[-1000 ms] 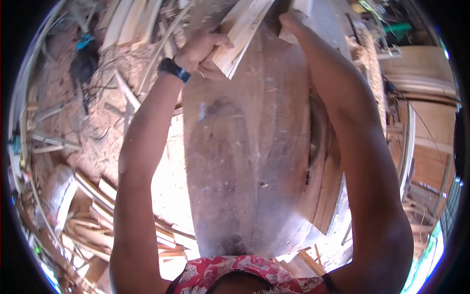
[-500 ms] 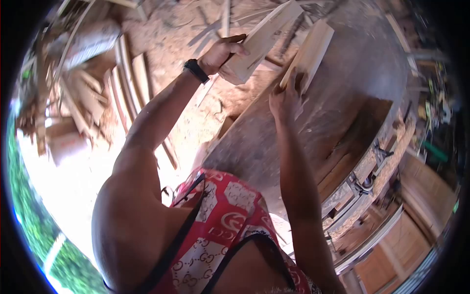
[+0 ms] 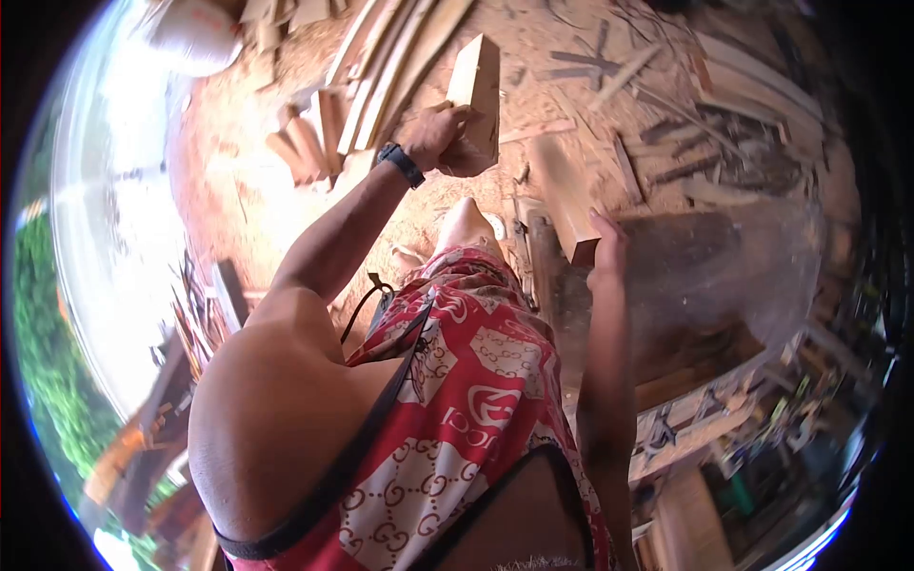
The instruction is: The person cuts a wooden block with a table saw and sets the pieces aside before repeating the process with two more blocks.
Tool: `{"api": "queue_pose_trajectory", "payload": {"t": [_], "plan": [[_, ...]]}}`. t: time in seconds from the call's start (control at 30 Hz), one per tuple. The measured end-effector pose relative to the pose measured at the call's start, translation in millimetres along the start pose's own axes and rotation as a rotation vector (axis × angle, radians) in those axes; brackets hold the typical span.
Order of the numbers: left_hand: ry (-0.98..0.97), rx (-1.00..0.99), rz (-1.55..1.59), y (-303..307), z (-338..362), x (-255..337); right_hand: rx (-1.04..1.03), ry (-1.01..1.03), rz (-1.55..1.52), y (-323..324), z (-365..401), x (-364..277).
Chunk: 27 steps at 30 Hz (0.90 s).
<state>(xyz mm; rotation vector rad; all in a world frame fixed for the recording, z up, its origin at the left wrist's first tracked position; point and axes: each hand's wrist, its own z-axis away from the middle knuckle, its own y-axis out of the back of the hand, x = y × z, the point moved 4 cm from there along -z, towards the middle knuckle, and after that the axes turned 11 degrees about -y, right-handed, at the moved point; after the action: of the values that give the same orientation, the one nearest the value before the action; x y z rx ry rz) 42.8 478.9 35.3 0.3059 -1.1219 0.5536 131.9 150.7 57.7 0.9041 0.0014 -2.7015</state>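
Observation:
My left hand (image 3: 436, 138), below a dark wristwatch (image 3: 401, 165), is closed around the near part of a thick, pale wooden block (image 3: 483, 100). The block is held out over the dusty ground, its long side pointing away from me. On the right, my right hand (image 3: 607, 249) grips the near end of a second pale wooden block (image 3: 564, 195), with the thumb side along its edge. This block slants away to the left, beside the dark worktable (image 3: 657, 266). Part of the right hand's grip is hidden.
Long wooden strips (image 3: 395, 71) and short offcuts (image 3: 309, 143) lie on the sawdust-covered ground (image 3: 233, 186). More scraps (image 3: 685, 167) are scattered beyond the worktable. A white sack (image 3: 195, 38) stands at the upper left. Clamp-like metal parts (image 3: 659, 430) sit near the table's right side.
My view has turned leftward, away from the table. Both blocks are still held; the left one now points straighter ahead, and the right one has swung from over the table to its left edge.

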Motion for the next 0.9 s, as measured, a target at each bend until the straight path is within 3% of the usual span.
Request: {"api": "queue_pose_trajectory", "payload": {"t": [0.03, 0.13, 0.17, 0.2, 0.27, 0.33, 0.37, 0.4, 0.47, 0.5, 0.53, 0.6, 0.67, 0.8, 0.87, 0.9], "plan": [[-0.557, -0.113, -0.667, 25, 16, 4, -0.033, 0.011, 0.030, -18, -2, 7], [-0.052, 0.106, -0.015, 100, 43, -95, -0.215, -0.053, 0.198, -85, -22, 44], [-0.111, 0.138, -0.148, 114, 73, -91, -0.250, -0.053, 0.238, -112, -14, 49], [0.182, 0.203, 0.008, 131, 96, -110, -0.271, -0.089, 0.282, -142, 10, 46], [0.127, 0.413, 0.214, 161, 138, -145, -0.324, 0.048, 0.526, -193, 40, 48], [0.383, 0.456, 0.390, 182, 184, -170, -0.381, 0.252, 0.568, -236, 53, 59], [0.419, 0.438, 0.490, 191, 205, -186, -0.324, 0.362, 0.764, -248, 62, 55], [0.454, 0.534, 0.368, 196, 232, -178, -0.523, 0.372, 0.693, -263, 75, 56], [0.525, 0.524, 0.402, 206, 267, -195, -0.625, 0.417, 0.606, -286, 102, 57], [0.535, 0.545, 0.436, 215, 275, -232, -0.628, 0.422, 0.597, -293, 104, 61], [0.544, 0.565, 0.468, 226, 281, -265, -0.549, 0.494, 0.715, -296, 105, 63], [0.639, 0.531, 0.427, 213, 297, -237, -0.456, 0.551, 0.823, -287, 109, 71], [0.641, 0.472, 0.244, 208, 303, -224, -0.441, 0.466, 0.940, -263, 121, 80], [0.624, 0.335, 0.215, 193, 290, -223, -0.456, 0.377, 0.837, -180, 67, 167], [0.328, -0.054, -0.201, 185, 267, -222, -0.385, 0.276, 0.766, -143, 89, 187], [0.248, -0.178, -0.300, 176, 265, -193, -0.372, 0.283, 0.763, -125, 93, 199]]}}
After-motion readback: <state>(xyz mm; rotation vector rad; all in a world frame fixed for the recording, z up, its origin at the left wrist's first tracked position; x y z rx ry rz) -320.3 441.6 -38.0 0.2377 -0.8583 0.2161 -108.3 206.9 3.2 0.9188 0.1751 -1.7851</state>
